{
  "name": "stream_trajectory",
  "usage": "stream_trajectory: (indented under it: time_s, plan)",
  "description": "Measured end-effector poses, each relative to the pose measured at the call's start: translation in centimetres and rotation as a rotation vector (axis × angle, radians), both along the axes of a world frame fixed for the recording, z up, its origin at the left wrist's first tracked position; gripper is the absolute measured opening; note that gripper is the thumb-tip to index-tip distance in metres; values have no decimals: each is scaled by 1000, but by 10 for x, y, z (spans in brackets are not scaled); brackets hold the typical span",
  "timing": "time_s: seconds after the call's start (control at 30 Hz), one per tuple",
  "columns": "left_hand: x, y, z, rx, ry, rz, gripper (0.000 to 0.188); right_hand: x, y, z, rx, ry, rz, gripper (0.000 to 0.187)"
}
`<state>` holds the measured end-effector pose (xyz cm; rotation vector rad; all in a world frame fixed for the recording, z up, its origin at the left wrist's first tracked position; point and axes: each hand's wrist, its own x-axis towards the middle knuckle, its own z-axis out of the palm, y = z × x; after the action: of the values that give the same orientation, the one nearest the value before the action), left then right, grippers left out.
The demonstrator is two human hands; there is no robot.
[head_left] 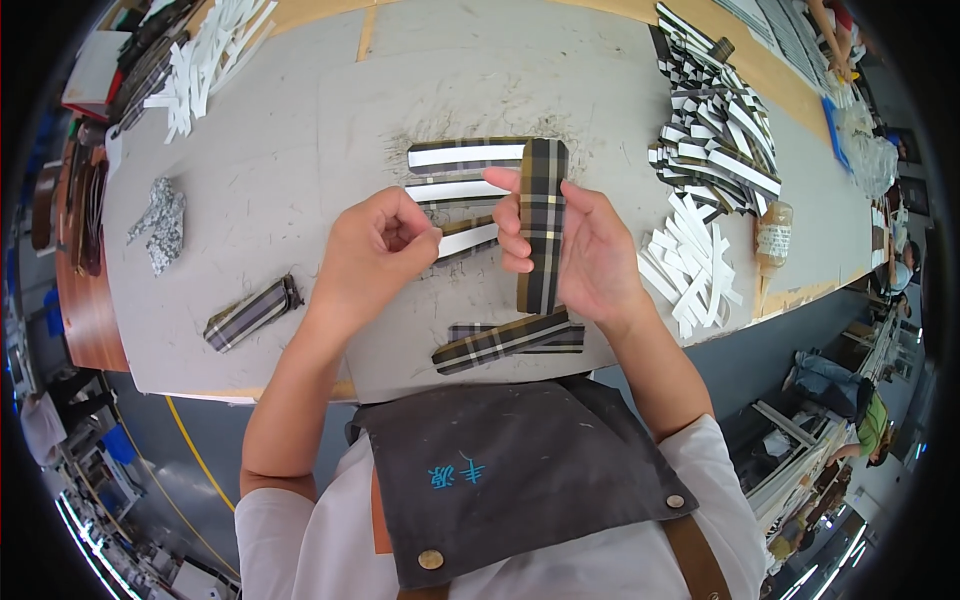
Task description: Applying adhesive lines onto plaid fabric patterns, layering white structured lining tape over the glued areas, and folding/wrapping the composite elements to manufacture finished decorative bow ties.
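My right hand grips a plaid fabric strip upright between thumb and fingers, its dark checked face showing. Whether it is one strip or a stack, I cannot tell. My left hand has its thumb and fingertips pinched together; anything between them is hidden. Just beyond and between the hands lie several plaid strips with white bands along them, among them a far one and a near one beside my left fingertips. Close to the table's front edge, one plaid strip lies slantwise across another.
A folded plaid bundle lies at left, with a speckled grey cloth farther left. White strips are heaped far left. On the right are a plaid-and-white strip pile, loose white strips and a brownish bottle. Other people are beyond.
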<state>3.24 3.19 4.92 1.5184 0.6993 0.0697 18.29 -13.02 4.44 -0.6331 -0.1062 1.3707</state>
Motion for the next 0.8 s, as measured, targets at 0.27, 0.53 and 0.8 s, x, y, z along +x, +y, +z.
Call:
stream_trajectory:
  time_s: [0.27,0.53,0.8]
  plan:
    - [19,-2,29,-338,-209,111,3,-10,2,-10,-189,-1228,4,43]
    - [9,20,-34,813,-47,-1,13,5,-1,8,-149,-370,132,48]
    - [21,23,-37,966,-10,-67,9,9,-7,-5,-48,-208,16,47]
